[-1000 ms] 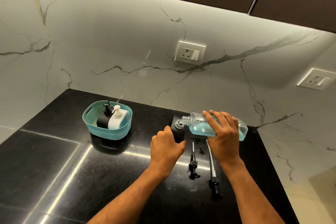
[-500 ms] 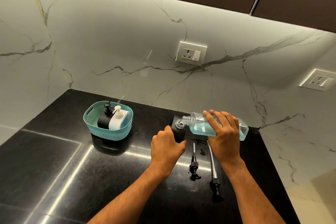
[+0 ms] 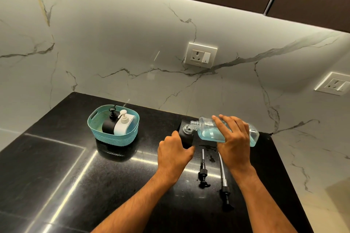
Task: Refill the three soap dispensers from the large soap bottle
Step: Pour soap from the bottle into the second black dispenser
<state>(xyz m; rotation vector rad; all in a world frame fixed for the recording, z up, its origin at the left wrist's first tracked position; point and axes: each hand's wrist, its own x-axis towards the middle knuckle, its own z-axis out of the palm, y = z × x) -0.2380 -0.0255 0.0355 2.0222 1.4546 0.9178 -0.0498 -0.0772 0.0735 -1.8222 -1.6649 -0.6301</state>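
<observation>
Clear soap bottle [image 3: 227, 131] under right fingers [image 3: 222, 126], left fingers [image 3: 175, 136] gripping black dispenser [image 3: 186, 138]

Clear bottle [image 3: 208, 131] of blue soap tipped onto black dispenser [image 3: 186, 139], perhaps touching

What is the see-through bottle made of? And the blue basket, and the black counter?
Bottle: probably clear plastic; you can see the blue soap through it. Basket: looks like matte teal plastic, moulded with a woven pattern and a handle slot. Counter: seems polished black stone, maybe granite; it is speckled and mirrors the light.
</observation>
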